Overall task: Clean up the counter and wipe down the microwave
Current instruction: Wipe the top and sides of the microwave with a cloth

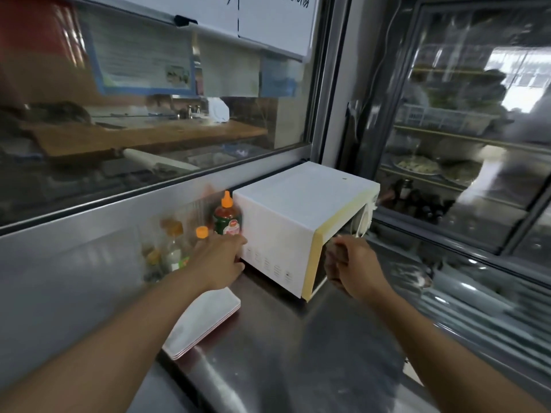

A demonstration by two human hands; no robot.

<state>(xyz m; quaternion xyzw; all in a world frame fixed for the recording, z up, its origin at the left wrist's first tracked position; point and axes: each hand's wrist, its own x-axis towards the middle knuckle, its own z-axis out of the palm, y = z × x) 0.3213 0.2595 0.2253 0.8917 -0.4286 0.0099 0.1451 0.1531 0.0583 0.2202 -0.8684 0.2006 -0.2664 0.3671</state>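
Microwave [286, 231] sits angled at the steel counter's [283, 353] back, between both hands: left hand [222, 260] spread loosely against its vented side, right hand [351, 269] curled at its front; any grasp unclear.

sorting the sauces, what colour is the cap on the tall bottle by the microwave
Orange, on the tall bottle left of the microwave; the head view shows it.

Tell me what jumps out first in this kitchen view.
A white microwave sits askew on the steel counter, with the left hand on its near side and the right hand at its front. Orange-capped sauce bottles stand just left of it, behind a stack of white plates.
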